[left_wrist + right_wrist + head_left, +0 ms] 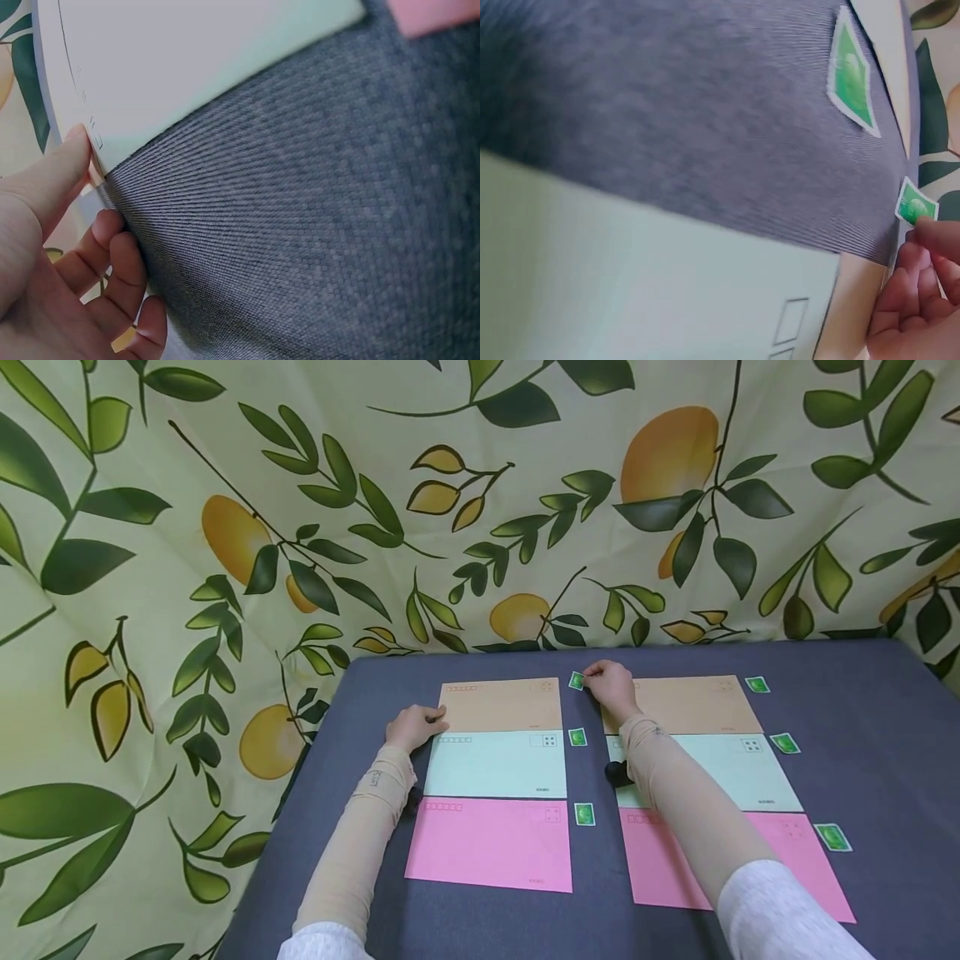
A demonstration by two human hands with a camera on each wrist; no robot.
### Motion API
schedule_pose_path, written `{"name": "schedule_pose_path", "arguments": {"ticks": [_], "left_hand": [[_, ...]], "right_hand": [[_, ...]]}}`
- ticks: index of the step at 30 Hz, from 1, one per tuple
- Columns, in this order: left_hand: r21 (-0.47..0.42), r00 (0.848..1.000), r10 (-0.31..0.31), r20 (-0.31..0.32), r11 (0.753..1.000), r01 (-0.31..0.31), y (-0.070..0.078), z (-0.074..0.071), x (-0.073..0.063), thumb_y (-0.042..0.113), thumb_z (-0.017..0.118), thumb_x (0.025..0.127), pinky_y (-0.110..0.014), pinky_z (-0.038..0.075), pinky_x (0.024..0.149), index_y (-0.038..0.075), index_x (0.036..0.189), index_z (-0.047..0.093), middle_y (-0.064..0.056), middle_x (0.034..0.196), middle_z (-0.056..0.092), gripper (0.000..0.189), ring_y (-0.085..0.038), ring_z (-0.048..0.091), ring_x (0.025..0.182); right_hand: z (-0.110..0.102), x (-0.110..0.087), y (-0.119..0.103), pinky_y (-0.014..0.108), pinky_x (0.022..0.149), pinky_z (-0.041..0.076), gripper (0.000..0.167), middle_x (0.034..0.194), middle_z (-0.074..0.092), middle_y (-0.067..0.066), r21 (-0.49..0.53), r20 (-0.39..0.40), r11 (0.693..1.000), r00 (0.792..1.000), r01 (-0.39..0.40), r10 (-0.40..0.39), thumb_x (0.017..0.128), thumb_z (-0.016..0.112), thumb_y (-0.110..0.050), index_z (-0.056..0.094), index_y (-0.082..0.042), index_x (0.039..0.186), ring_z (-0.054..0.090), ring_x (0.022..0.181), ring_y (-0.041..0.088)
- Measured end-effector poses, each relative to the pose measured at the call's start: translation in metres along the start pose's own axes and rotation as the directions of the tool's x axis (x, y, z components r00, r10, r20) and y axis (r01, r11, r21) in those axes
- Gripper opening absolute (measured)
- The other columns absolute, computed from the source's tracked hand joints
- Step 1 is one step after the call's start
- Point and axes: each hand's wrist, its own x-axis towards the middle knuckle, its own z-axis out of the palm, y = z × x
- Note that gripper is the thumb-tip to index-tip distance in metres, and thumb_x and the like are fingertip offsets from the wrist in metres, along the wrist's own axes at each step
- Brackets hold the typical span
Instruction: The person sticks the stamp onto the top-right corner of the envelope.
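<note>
Near the back of the table, my right hand [613,689] pinches a small green stamp [911,201] by its edge, in the gap between two columns of envelopes. To the left, my left hand [416,727] rests its thumb on the left edge of a tan envelope [502,706]; its other fingers are loosely bent in the left wrist view. Below that lie a pale blue envelope [495,767] and a pink envelope [487,843]. Beside these two are a green stamp [577,737] and another stamp [584,814].
My right forearm crosses the second column: a tan envelope [697,702], a pale blue envelope [738,777] and a pink envelope [795,860]. Along its right side lie an upper stamp [757,684], a middle stamp [785,743] and a lower stamp [833,837]. Behind the dark table hangs a leaf-patterned cloth [450,568].
</note>
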Motion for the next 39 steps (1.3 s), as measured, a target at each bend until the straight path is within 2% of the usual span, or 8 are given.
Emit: {"name": "schedule_pose_path", "arguments": {"ticks": [9, 14, 18, 22, 28, 35, 39], "left_hand": [[-0.011, 1.0, -0.004, 0.008, 1.0, 0.004, -0.002, -0.001, 0.001, 0.036, 0.061, 0.089, -0.061, 0.024, 0.106, 0.026, 0.134, 0.049, -0.008, 0.14, 0.049, 0.048, -0.033, 0.04, 0.134], [-0.037, 1.0, -0.023, 0.013, 0.999, 0.024, -0.005, -0.002, 0.003, 0.037, 0.061, 0.089, -0.061, 0.021, 0.108, 0.026, 0.134, 0.048, -0.008, 0.141, 0.048, 0.049, -0.033, 0.038, 0.135], [-0.028, 1.0, -0.011, 0.01, 1.0, 0.012, -0.006, -0.004, 0.003, 0.037, 0.061, 0.089, -0.059, 0.023, 0.107, 0.027, 0.134, 0.049, -0.008, 0.14, 0.048, 0.048, -0.033, 0.039, 0.134], [-0.025, 1.0, 0.003, 0.01, 1.0, -0.003, -0.005, -0.002, 0.003, 0.037, 0.061, 0.089, -0.059, 0.026, 0.105, 0.027, 0.134, 0.049, -0.007, 0.14, 0.049, 0.048, -0.033, 0.04, 0.133], [-0.034, 1.0, 0.01, 0.008, 0.999, -0.01, -0.005, 0.0, 0.003, 0.037, 0.061, 0.089, -0.062, 0.023, 0.105, 0.027, 0.134, 0.049, -0.006, 0.139, 0.05, 0.048, -0.033, 0.039, 0.134], [-0.046, 1.0, 0.002, -0.013, 0.999, -0.002, -0.005, 0.0, 0.002, 0.036, 0.062, 0.088, -0.059, 0.026, 0.105, 0.027, 0.132, 0.052, -0.005, 0.135, 0.054, 0.046, -0.032, 0.043, 0.131], [-0.042, 1.0, -0.001, -0.02, 0.999, 0.0, -0.006, 0.002, 0.002, 0.036, 0.062, 0.088, -0.058, 0.027, 0.104, 0.027, 0.131, 0.053, -0.004, 0.135, 0.054, 0.046, -0.032, 0.043, 0.131]], "right_hand": [[0.005, 0.007, -0.003, 0.025, 0.073, 0.037, 0.024, 0.104, 0.062, 0.015, 0.154, 0.092, 0.987, 0.995, -0.044, 0.03, 0.088, 0.059, -0.017, 0.064, -0.002, 0.106, 0.051, 0.089, 0.023], [0.013, 0.009, -0.011, 0.025, 0.072, 0.039, 0.024, 0.105, 0.062, 0.015, 0.144, 0.151, 0.989, 0.988, 0.011, -0.033, 0.089, 0.06, -0.018, 0.063, -0.002, 0.107, 0.051, 0.088, 0.022], [0.02, 0.011, -0.017, 0.024, 0.073, 0.039, 0.025, 0.102, 0.062, 0.013, 0.151, 0.18, 0.988, 0.982, 0.025, -0.053, 0.089, 0.061, -0.017, 0.062, -0.003, 0.11, 0.052, 0.086, 0.02], [0.026, 0.01, -0.019, 0.023, 0.069, 0.039, 0.033, 0.094, 0.061, 0.01, 0.156, 0.219, 0.986, 0.972, 0.05, -0.084, 0.088, 0.061, -0.014, 0.056, -0.001, 0.118, 0.052, 0.08, 0.016], [0.031, 0.009, -0.022, 0.023, 0.066, 0.039, 0.038, 0.092, 0.063, 0.014, 0.113, 0.235, 0.987, 0.962, 0.118, -0.142, 0.088, 0.06, -0.01, 0.05, 0.002, 0.123, 0.056, 0.077, 0.017], [0.036, 0.009, -0.024, 0.038, 0.083, 0.044, 0.038, 0.1, 0.063, 0.016, -0.002, 0.247, 0.988, 0.958, 0.152, -0.147, 0.09, 0.058, -0.013, 0.045, -0.001, 0.124, 0.06, 0.09, 0.028], [0.039, 0.008, -0.026, 0.04, 0.083, 0.044, 0.036, 0.102, 0.064, 0.017, -0.033, 0.248, 0.988, 0.959, 0.152, -0.14, 0.091, 0.057, -0.014, 0.042, -0.003, 0.121, 0.06, 0.09, 0.028]]}}
